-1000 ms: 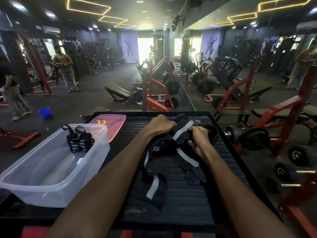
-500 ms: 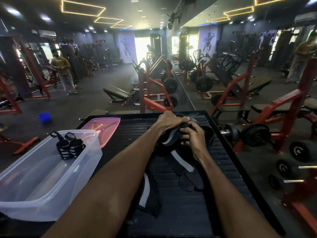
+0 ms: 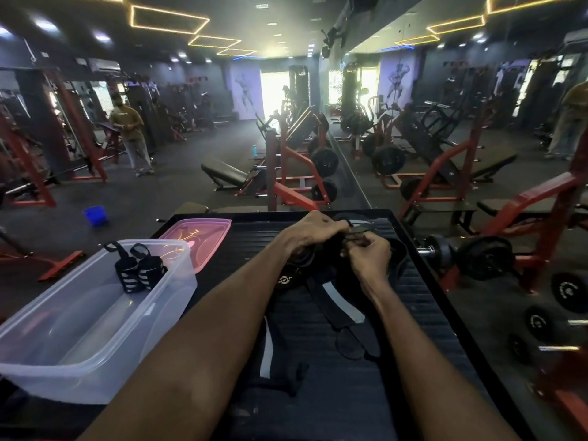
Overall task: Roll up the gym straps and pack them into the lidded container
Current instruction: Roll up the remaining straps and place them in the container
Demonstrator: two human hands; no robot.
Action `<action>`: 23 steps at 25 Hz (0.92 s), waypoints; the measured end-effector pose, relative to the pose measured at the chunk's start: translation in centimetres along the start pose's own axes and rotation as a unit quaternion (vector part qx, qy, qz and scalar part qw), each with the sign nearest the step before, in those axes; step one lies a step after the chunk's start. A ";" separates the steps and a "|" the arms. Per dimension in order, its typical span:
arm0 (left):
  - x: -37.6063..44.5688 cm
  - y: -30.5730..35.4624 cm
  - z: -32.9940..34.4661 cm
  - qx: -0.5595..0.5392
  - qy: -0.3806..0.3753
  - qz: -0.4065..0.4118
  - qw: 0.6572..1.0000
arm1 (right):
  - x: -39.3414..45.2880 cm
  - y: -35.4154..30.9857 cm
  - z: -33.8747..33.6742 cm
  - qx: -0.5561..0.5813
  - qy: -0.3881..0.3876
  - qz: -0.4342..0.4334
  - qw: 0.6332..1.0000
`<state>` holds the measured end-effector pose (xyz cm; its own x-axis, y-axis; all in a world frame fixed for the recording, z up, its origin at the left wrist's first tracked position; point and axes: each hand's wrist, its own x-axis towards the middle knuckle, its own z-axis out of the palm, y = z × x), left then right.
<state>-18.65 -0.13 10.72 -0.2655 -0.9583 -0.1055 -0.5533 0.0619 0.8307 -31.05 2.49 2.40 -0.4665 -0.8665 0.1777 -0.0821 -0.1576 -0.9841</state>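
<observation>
While both arms reach forward over the black ribbed platform (image 3: 318, 393) in the head view, the left hand (image 3: 313, 230) and the right hand (image 3: 369, 254) meet near its far edge, fingers of each curled tight around the upper end of a black gym strap (image 3: 342, 296) with a pale stripe. That strap hangs from the hands and trails back toward the person, its loose end lying flat on the platform. A second black strap piece (image 3: 265, 354), also striped, lies on the platform under the left forearm. To the left stands the clear plastic container (image 3: 79, 338), open, with two rolled black-and-white straps (image 3: 140, 272) standing against its far wall. Its pink lid (image 3: 203, 233) lies just behind the container on the platform. Beyond, a blue bucket (image 3: 95, 215) sits on the gym floor, and a person (image 3: 130, 132) stands well apart among the machines
</observation>
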 end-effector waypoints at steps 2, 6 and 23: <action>-0.6 -0.4 -0.9 -0.083 -0.001 -0.004 0.997 | 0.8 0.3 -0.7 -0.021 0.041 0.029 0.999; -1.6 -2.6 -3.7 -0.336 0.015 -0.014 0.942 | 2.0 -0.1 -1.6 0.115 0.079 0.090 0.986; -4.0 -10.3 -8.2 -0.182 0.427 -0.040 0.885 | -3.1 -2.9 0.5 -0.267 0.080 -0.124 0.952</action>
<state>-5.40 0.78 7.12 0.5418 -0.8269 0.1508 -0.2110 0.0398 0.9767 -28.90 5.38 4.68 -0.4987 -0.7446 0.4437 -0.6237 -0.0472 -0.7802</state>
